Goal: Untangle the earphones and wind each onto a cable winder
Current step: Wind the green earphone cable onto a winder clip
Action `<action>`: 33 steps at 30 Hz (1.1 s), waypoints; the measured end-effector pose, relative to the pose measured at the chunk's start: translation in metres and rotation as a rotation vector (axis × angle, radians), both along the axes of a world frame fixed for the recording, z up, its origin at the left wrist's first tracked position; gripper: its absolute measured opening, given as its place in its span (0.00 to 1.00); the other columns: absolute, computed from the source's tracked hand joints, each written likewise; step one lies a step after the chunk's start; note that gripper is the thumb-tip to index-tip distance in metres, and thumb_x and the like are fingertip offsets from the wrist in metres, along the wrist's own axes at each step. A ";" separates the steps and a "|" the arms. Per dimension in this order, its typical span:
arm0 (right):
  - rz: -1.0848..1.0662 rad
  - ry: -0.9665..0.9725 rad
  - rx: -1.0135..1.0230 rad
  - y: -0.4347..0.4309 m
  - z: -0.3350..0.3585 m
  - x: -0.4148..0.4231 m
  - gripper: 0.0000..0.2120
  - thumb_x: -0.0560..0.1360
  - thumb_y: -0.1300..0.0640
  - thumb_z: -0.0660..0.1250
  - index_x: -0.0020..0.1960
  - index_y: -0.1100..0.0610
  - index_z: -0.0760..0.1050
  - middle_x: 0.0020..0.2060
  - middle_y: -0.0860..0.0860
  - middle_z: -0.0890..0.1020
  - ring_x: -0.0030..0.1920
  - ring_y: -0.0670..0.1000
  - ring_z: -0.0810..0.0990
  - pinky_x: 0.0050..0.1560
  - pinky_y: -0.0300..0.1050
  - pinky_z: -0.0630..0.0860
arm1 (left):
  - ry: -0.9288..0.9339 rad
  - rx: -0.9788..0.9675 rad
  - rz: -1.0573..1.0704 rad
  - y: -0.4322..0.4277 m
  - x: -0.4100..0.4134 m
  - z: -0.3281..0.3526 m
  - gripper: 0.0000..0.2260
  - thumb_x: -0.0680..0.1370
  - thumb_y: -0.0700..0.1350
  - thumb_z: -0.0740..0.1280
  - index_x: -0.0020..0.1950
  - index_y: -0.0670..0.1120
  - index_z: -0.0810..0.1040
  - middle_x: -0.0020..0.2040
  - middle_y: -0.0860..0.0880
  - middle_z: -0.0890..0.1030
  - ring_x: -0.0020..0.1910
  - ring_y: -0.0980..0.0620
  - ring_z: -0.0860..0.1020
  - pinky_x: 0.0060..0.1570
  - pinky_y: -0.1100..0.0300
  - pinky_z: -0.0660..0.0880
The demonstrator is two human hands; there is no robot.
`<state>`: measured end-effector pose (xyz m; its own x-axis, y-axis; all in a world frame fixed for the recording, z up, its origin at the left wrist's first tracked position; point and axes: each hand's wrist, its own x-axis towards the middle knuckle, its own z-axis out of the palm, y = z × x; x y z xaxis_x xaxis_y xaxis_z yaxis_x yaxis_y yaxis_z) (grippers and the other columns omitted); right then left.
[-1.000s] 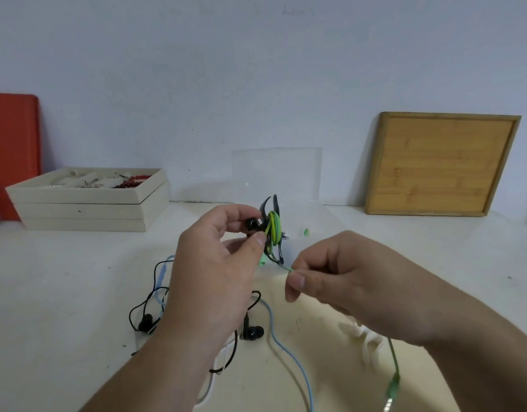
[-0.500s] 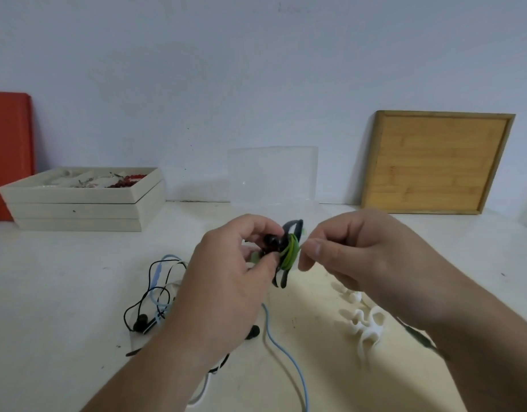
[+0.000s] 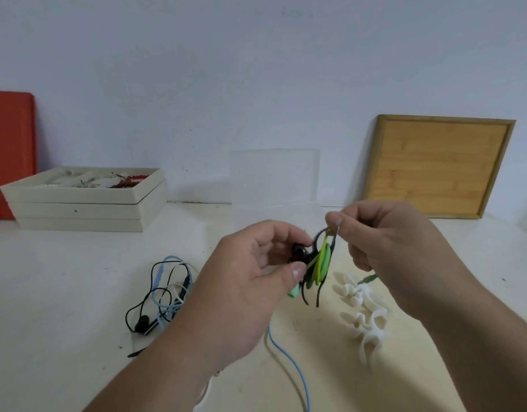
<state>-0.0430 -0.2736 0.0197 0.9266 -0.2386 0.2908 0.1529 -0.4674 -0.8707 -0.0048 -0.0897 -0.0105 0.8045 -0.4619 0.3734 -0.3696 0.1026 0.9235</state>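
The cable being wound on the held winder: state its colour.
Green and yellow-green, wrapped round the black winder; the cable shows best in the head view.

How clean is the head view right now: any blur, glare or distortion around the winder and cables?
Head view: light is even and soft, with no glare. The green cable on the black winder is slightly smeared between the left hand and right hand. The white winders look washed out against the pale table. Wide-angle bending shows toward the frame edges.
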 end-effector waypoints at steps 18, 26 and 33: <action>0.337 0.276 -0.198 0.028 -0.015 0.002 0.11 0.81 0.56 0.65 0.43 0.54 0.82 0.25 0.46 0.70 0.28 0.48 0.65 0.31 0.41 0.64 | 0.145 -0.205 0.423 0.002 0.015 -0.003 0.10 0.76 0.33 0.70 0.48 0.49 0.83 0.38 0.54 0.82 0.41 0.51 0.83 0.45 0.48 0.84; 0.249 0.167 -0.303 0.026 -0.003 -0.004 0.11 0.79 0.52 0.67 0.40 0.53 0.83 0.23 0.46 0.66 0.22 0.44 0.61 0.24 0.34 0.59 | -0.129 0.130 0.456 0.005 0.009 -0.004 0.12 0.76 0.38 0.71 0.47 0.57 0.80 0.44 0.61 0.81 0.39 0.59 0.82 0.36 0.71 0.74; 0.122 0.081 -0.252 0.018 0.000 -0.003 0.15 0.78 0.49 0.67 0.35 0.53 0.80 0.19 0.45 0.64 0.20 0.45 0.61 0.22 0.34 0.59 | -0.206 0.184 0.317 0.003 0.006 -0.006 0.16 0.76 0.35 0.69 0.50 0.58 0.81 0.45 0.57 0.79 0.41 0.63 0.79 0.34 0.69 0.72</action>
